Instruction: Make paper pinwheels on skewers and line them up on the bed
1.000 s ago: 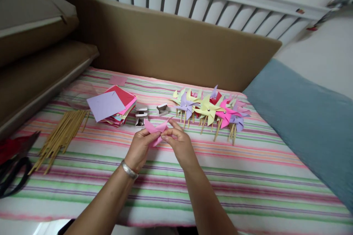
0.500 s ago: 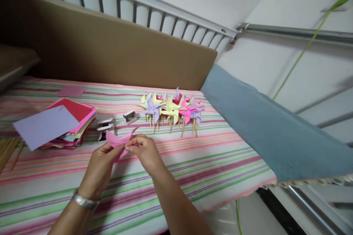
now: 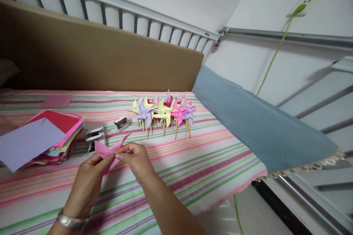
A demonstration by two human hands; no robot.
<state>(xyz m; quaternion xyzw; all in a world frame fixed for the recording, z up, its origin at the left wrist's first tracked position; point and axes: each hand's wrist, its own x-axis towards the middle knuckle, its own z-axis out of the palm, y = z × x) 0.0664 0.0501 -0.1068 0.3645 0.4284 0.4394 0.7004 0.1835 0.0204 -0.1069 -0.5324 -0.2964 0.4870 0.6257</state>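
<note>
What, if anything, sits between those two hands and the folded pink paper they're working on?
Nothing visible does. The left hand and the right hand already pinch the folded pink paper piece directly between their fingertips, above the striped cloth. The small white boxes lie just beyond, apart from it.

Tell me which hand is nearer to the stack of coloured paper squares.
Left. The left hand is just right of the stack of coloured paper squares, pinching the pink folded paper. The right hand pinches the same paper from its far side, farther from the stack.

Pink paper pinwheel piece [image 3: 108, 151]: partly folded, pointed flaps splayed, pinched at centre between both hands, raised above striped bed.
</note>
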